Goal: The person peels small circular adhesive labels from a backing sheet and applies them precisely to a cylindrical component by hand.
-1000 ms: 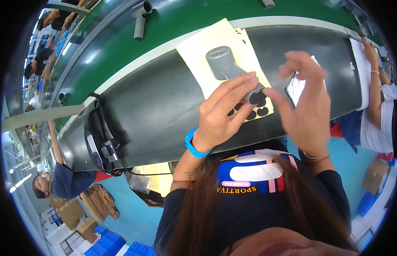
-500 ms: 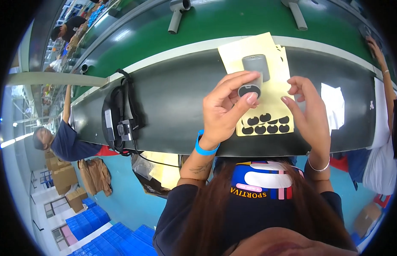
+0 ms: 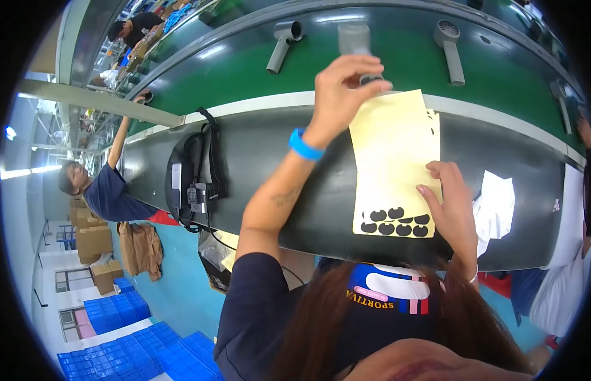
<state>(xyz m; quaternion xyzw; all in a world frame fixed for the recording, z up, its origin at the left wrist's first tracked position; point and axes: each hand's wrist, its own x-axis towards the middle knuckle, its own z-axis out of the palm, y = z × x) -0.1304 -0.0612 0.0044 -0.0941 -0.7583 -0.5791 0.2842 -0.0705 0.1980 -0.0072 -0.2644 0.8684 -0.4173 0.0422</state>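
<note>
My left hand [image 3: 343,92] is reached out over the far edge of the table, closed around the handle of a grey handheld fan [image 3: 354,39]. The fan's head points away from me above the green belt and looks blurred. My right hand [image 3: 455,206] rests at the right edge of a yellow sticker sheet [image 3: 397,152], thumb and fingers apart and nothing between them. Several black oval stickers [image 3: 403,230] with a notch remain in rows at the sheet's near end. More sheets show beneath its right edge.
The green conveyor belt [image 3: 232,75] carries other grey fans [image 3: 284,47], including one at the right [image 3: 450,54]. A black strapped bag [image 3: 184,171] with a small device lies on the dark table [image 3: 264,152]. White crumpled paper [image 3: 497,203] is at right. A co-worker [image 3: 102,190] reaches in from the left.
My left hand has carried the fan away from above the sticker sheet, forward to the green belt. My right hand has come down to the sheet's right edge. The view has shifted.
</note>
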